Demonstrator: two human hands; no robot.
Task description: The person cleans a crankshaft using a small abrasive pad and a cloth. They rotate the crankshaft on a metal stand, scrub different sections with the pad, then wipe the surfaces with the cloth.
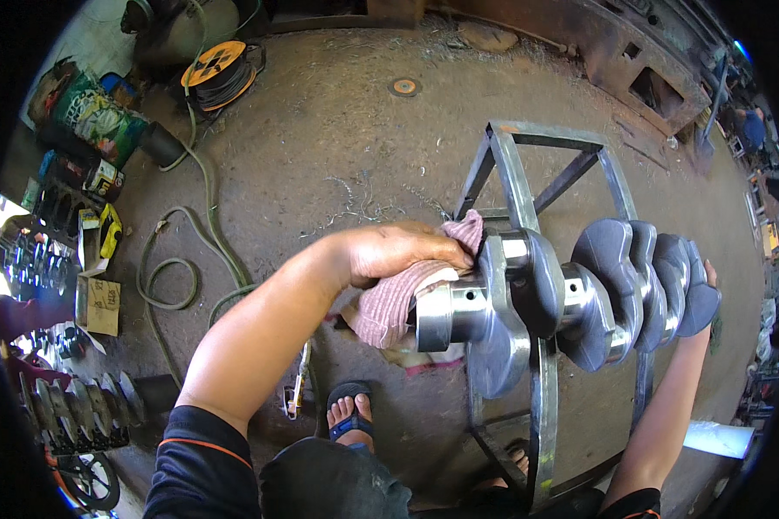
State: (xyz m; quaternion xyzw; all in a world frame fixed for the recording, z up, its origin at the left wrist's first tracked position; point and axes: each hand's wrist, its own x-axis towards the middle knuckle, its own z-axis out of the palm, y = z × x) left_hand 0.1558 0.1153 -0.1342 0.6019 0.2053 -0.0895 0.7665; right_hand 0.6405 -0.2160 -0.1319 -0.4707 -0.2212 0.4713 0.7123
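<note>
Clutching a pink cloth (pixel 388 310) mid-frame, the left hand (pixel 407 251) curls closed beside the crankshaft (pixel 578 298); at right, the right hand's (pixel 711 274) mostly hidden grip cannot be told.

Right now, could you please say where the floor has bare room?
The floor looks bare between the orange cable reel and small disc, and between the metal frame and rusty beam. The left is crowded with hose, cardboard box and machine parts.

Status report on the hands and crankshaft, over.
Left hand holds rag at left end of crankshaft. Right hand mostly hidden behind right end. Crankshaft across stand. Hose left, apart from stand.
</note>
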